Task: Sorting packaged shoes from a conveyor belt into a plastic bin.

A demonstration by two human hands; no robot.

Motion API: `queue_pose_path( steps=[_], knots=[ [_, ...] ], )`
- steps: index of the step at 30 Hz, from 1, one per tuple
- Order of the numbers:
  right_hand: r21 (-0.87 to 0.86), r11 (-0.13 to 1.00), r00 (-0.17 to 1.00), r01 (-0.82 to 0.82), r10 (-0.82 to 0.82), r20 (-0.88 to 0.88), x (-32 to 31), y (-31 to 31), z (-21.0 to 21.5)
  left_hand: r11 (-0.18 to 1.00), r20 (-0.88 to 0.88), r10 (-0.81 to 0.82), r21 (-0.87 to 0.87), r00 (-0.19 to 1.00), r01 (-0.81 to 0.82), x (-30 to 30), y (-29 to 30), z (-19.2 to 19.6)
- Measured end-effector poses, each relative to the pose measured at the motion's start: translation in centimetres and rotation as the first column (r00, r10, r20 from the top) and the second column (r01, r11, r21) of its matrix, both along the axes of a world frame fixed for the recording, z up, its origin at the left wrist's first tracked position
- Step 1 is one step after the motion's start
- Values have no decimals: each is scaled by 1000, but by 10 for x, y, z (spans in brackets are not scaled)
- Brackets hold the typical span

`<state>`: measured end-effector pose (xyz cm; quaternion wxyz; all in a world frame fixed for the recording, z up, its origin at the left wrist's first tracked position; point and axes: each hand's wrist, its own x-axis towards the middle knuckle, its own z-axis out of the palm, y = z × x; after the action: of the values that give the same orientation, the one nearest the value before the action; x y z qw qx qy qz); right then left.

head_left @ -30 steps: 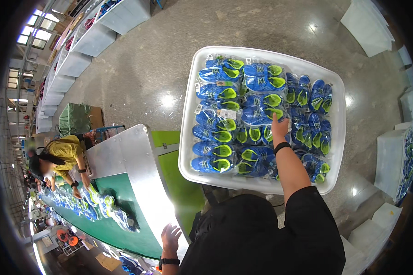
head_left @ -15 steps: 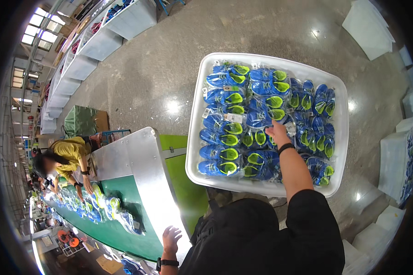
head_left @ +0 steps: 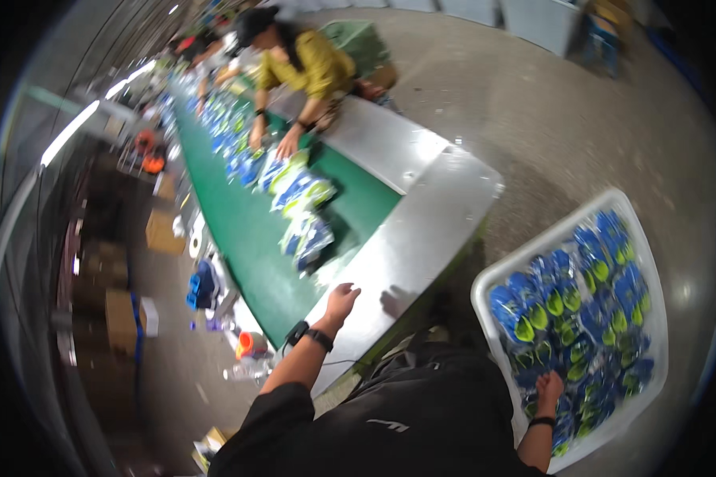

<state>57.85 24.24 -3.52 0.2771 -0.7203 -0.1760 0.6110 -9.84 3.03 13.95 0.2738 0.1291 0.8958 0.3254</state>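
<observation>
Left hand [head_left: 342, 304] half-spread above metal tabletop [head_left: 422, 238] by green belt [head_left: 231, 215]; right hand [head_left: 549, 387] over bin [head_left: 484, 296], grip unclear; grey floor [head_left: 461, 87].

Long bright lights [head_left: 70, 133], a brown box [head_left: 167, 232] on the floor [head_left: 175, 334], round orange things [head_left: 153, 164], a blue stool [head_left: 604, 45] near pale bins [head_left: 541, 25]

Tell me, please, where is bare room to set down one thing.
The metal end plate is bare right of the left hand, beside the green belt. The belt is also bare between its bagged shoes and its left edge. Crowded: that shoe row, and the white bin, packed with shoes by the right hand.
</observation>
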Motion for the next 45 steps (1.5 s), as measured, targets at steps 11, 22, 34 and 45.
queue_pose_path(
  steps=[11,22,34,45],
  knots=[
    [86,952,942,-295,275,191,-108,32,87,937,-432,282,-69,857,-343,-180,-43,-18],
    [64,826,814,-559,533,231,-145,-4,108,960,-292,-45,-279,955,-40,-296,-47,-57],
    [86,666,660,-741,699,276,-207,-8,134,990,-186,-139,-19,973,138,-228,-24,-6],
    [483,339,562,-807,692,453,-393,37,269,868,-476,-243,283,845,409,-96,57,77]
  ],
)
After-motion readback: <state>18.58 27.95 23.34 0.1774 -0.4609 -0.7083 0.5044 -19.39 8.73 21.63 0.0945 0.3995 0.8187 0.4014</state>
